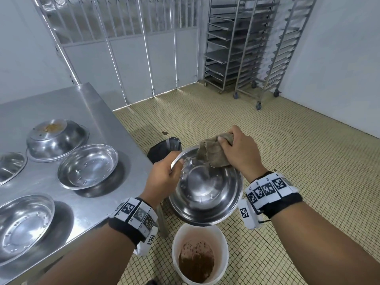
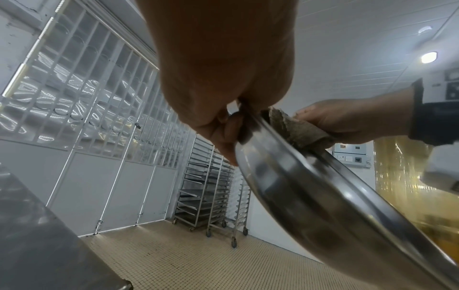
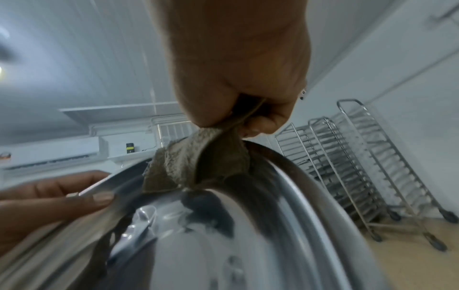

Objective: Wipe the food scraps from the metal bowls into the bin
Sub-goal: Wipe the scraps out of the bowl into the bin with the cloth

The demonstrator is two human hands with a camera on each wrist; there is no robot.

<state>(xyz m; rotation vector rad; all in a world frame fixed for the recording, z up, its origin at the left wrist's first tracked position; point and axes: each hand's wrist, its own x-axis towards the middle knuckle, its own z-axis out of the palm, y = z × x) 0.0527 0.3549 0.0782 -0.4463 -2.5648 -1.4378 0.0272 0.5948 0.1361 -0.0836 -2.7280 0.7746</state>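
At nine o'clock, the steel table (image 1: pixel 86 112) carries four bowls near its right edge; one upturned bowl (image 1: pixel 56 138) bears scraps. The left hand (image 1: pixel 162 177) pinches the rim of the tilted metal bowl (image 1: pixel 207 194), thumb inside at its ten o'clock. The right hand (image 1: pixel 240 153) grips a brown cloth (image 1: pixel 211 155) pressed against the bowl's twelve-o'clock rim. The white bin (image 1: pixel 200 254) stands beneath at six o'clock, just beside the table leg. Open tiled floor (image 1: pixel 298 161) stretches toward three o'clock.
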